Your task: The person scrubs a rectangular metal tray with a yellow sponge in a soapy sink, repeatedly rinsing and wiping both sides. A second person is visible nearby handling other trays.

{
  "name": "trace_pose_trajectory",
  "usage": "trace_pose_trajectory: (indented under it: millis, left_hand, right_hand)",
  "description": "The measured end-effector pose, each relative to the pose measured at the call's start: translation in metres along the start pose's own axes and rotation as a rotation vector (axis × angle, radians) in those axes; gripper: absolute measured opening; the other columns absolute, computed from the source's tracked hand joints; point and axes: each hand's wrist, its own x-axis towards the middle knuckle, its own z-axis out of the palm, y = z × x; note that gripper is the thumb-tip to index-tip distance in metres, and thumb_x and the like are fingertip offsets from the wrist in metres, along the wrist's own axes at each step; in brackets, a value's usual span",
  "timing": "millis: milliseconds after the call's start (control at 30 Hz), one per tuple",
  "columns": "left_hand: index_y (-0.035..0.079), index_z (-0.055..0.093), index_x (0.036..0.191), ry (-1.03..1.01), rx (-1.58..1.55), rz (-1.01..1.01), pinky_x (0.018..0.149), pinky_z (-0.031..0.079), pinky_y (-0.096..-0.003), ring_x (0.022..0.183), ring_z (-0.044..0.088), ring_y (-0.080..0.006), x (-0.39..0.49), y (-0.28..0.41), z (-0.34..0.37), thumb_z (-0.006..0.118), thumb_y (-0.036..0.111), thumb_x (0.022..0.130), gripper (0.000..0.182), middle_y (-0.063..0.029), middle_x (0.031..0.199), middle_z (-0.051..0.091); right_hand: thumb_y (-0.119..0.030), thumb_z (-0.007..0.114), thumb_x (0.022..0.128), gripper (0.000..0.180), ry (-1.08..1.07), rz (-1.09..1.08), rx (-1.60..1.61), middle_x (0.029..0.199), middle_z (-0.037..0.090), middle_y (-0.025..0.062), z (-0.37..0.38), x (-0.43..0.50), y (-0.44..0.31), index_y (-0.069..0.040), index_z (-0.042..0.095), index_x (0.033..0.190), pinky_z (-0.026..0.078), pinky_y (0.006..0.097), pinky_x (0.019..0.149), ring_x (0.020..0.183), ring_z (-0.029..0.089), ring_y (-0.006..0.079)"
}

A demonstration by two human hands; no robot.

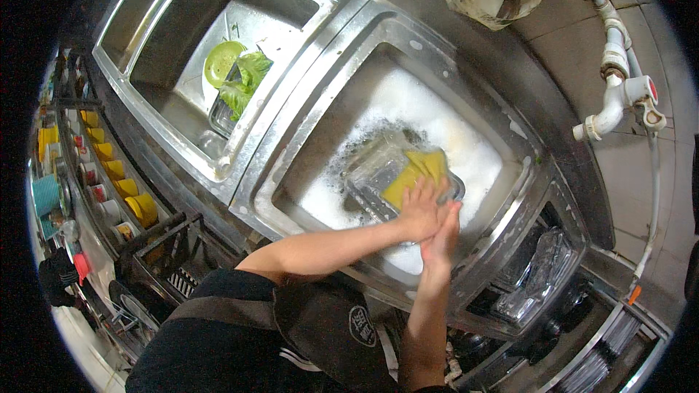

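A clear plastic container [371, 174] lies partly in the suds of a stainless-steel sink basin [327, 136]. My left hand [420, 210] reaches in from the left and presses a yellow cloth [407, 183] onto the container; its fingers are blurred. Close against it, my right hand [445, 232] is beside the container's near right corner. The hands overlap, so the right hand's grip is hidden. White foam [426, 114] covers much of the water around the container.
The neighbouring basin [202, 73] holds a green strainer-like bowl [223, 63], lettuce leaves [246, 84] and a clear container [221, 114]. Clear containers [538, 275] fill a smaller compartment on the right. White pipes [614, 103] run along the tiled wall. Yellow cups [143, 210] line the left shelf.
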Motion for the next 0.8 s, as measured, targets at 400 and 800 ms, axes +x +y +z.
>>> trace_pose_trajectory:
  millis: [400, 800]
  left_hand:
    - [-0.001, 0.055, 0.098, 0.459, -0.206, 0.15, 0.069, 0.047, -0.043, 0.078, 0.059, -0.0395, -0.092, -0.019, -0.105, 0.068, 0.028, 0.082, 0.035, -0.0197, 0.083, 0.061]
    - [0.005, 0.058, 0.112, 0.583, -0.102, 0.275, 0.09, 0.042, -0.0456, 0.101, 0.054, -0.0379, -0.05, -0.083, -0.077, 0.059, 0.017, 0.088, 0.027, -0.019, 0.105, 0.06]
  right_hand:
    - [-0.043, 0.041, 0.098, 0.051, -0.05, 0.112, 0.007, 0.13, 0.05, 0.0113, -0.035, 0.035, 0.028, -0.005, 0.042, 0.132, 0.038, 0.0426, 0.101, 0.119, 0.047, 0.0254]
    - [-0.039, 0.032, 0.1, 0.051, 0.008, -0.235, -0.251, 0.118, 0.055, 0.0135, -0.043, -0.012, -0.004, 0.001, 0.042, 0.129, 0.045, 0.0342, 0.09, 0.103, 0.056, 0.022]
